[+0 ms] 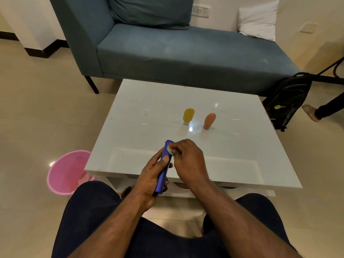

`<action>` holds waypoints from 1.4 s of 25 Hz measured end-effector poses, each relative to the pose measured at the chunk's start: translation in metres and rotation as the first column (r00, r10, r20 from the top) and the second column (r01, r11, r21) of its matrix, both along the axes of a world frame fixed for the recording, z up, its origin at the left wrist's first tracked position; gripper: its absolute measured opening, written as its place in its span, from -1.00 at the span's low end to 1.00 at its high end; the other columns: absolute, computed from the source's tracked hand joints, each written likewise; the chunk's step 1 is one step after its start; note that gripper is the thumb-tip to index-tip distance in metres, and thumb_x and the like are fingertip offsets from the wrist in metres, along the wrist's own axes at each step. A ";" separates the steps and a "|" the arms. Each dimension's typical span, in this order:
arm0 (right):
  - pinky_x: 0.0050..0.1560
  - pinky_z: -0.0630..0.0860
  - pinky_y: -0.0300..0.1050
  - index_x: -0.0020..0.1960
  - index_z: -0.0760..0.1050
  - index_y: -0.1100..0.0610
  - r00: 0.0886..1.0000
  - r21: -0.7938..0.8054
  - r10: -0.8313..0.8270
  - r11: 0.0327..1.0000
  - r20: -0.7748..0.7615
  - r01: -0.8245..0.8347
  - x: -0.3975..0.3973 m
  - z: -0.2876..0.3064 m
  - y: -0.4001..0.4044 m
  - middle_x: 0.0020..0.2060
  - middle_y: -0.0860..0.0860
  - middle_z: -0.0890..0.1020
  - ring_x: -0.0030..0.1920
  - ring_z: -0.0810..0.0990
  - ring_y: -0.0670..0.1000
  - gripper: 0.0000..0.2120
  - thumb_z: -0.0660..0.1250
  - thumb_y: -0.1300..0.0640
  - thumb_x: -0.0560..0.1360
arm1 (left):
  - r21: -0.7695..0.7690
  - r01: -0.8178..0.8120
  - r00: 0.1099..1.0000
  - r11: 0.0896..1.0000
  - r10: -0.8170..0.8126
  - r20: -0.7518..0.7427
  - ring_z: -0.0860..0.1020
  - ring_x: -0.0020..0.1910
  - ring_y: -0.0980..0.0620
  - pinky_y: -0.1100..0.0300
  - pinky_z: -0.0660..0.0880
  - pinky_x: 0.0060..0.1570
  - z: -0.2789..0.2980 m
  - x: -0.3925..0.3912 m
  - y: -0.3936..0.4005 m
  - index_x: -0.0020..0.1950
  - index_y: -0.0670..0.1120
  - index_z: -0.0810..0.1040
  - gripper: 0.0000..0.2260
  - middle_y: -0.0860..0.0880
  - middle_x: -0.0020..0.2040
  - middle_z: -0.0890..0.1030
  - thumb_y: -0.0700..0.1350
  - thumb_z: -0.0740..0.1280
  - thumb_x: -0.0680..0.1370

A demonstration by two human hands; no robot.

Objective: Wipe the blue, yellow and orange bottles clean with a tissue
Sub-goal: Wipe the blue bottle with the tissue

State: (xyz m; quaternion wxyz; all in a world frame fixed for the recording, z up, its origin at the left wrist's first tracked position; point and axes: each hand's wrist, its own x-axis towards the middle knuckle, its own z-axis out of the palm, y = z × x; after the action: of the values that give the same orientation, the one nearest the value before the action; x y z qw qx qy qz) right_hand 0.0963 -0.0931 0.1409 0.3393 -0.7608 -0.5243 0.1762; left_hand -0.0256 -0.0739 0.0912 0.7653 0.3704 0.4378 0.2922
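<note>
My left hand grips the blue bottle around its lower half, holding it tilted above the near edge of the white table. My right hand presses a small white tissue against the bottle's upper end. The yellow bottle and the orange bottle stand cap-down side by side near the middle of the table, apart from both hands.
A pink bin stands on the floor left of the table. A blue sofa with a white pillow lies beyond it. A black backpack and another person's foot are at the right.
</note>
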 end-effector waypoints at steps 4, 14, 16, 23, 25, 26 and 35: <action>-0.11 0.40 -0.46 0.00 0.57 0.07 0.995 -0.013 -0.024 1.000 -0.094 0.023 -0.001 0.006 -0.001 -0.05 -0.05 0.56 -0.09 0.52 -0.12 -0.90 0.30 0.17 0.53 | 0.060 0.032 0.999 0.998 -0.029 -0.045 0.56 -0.23 -0.03 0.11 0.55 -0.21 -0.004 0.002 0.000 0.41 0.10 0.47 -0.53 -0.13 0.16 0.61 0.00 0.44 0.51; -0.07 0.38 -0.49 -0.02 0.60 0.03 0.995 0.021 0.096 0.995 0.008 -0.096 0.008 0.027 -0.006 -0.07 -0.11 0.58 -0.08 0.52 -0.17 -0.81 0.28 0.27 0.51 | 0.241 0.165 0.967 0.956 -0.108 -0.232 0.55 0.20 -0.02 0.14 0.49 0.07 -0.011 -0.002 0.011 0.35 0.25 0.44 -0.38 0.04 0.27 0.55 -0.10 0.48 0.33; -0.08 0.36 -0.48 0.00 0.60 0.04 0.994 -0.031 0.100 0.995 0.034 -0.099 0.009 0.027 -0.004 -0.04 -0.09 0.59 -0.07 0.51 -0.15 -0.82 0.28 0.25 0.52 | 0.251 0.181 0.959 0.951 -0.114 -0.258 0.56 0.15 -0.06 0.14 0.51 0.03 -0.009 -0.004 0.012 0.26 0.32 0.45 -0.41 0.01 0.25 0.55 -0.12 0.44 0.31; 0.03 0.41 -0.30 0.05 0.58 0.07 0.994 -0.104 0.094 0.991 0.060 -0.088 0.005 0.026 -0.012 0.00 -0.04 0.58 -0.04 0.50 -0.11 -0.84 0.26 0.21 0.55 | 0.259 0.215 0.945 0.942 -0.134 -0.298 0.56 0.13 -0.05 0.20 0.51 -0.03 -0.010 -0.007 0.010 0.27 0.31 0.43 -0.39 -0.01 0.25 0.53 -0.34 0.42 0.46; 0.02 0.42 -0.30 0.05 0.58 0.08 1.000 -0.089 0.021 0.996 0.023 -0.019 0.013 0.026 -0.008 0.02 -0.02 0.59 -0.03 0.52 -0.10 -0.82 0.26 0.25 0.54 | 0.269 0.235 0.940 0.934 -0.147 -0.309 0.56 0.13 -0.06 0.19 0.51 -0.04 -0.009 -0.005 0.009 0.22 0.34 0.42 -0.40 0.01 0.23 0.54 -0.34 0.41 0.46; 0.02 0.41 -0.30 0.06 0.58 0.08 0.999 -0.100 0.015 0.995 0.031 -0.011 0.015 0.025 -0.008 0.02 -0.02 0.59 -0.02 0.53 -0.08 -0.81 0.26 0.26 0.54 | 0.266 0.239 0.938 0.934 -0.151 -0.312 0.56 0.13 -0.06 0.18 0.52 -0.04 -0.010 -0.004 0.008 0.22 0.33 0.42 -0.40 0.01 0.23 0.53 -0.33 0.42 0.46; -0.05 0.40 -0.34 0.01 0.59 0.07 0.995 -0.097 0.058 0.994 0.076 -0.050 0.014 0.018 -0.012 -0.05 -0.04 0.57 -0.10 0.49 -0.11 -0.85 0.27 0.22 0.54 | 0.247 0.258 0.925 0.934 -0.165 -0.342 0.54 0.15 0.03 0.24 0.48 -0.06 -0.011 -0.003 0.007 0.42 0.21 0.38 -0.38 0.01 0.28 0.52 -0.30 0.42 0.49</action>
State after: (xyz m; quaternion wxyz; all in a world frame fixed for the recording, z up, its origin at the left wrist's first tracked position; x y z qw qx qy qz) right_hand 0.1106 -0.1055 0.1588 0.2770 -0.7680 -0.5486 0.1802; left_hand -0.0281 -0.0673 0.0804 0.6505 0.5651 0.4644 0.2046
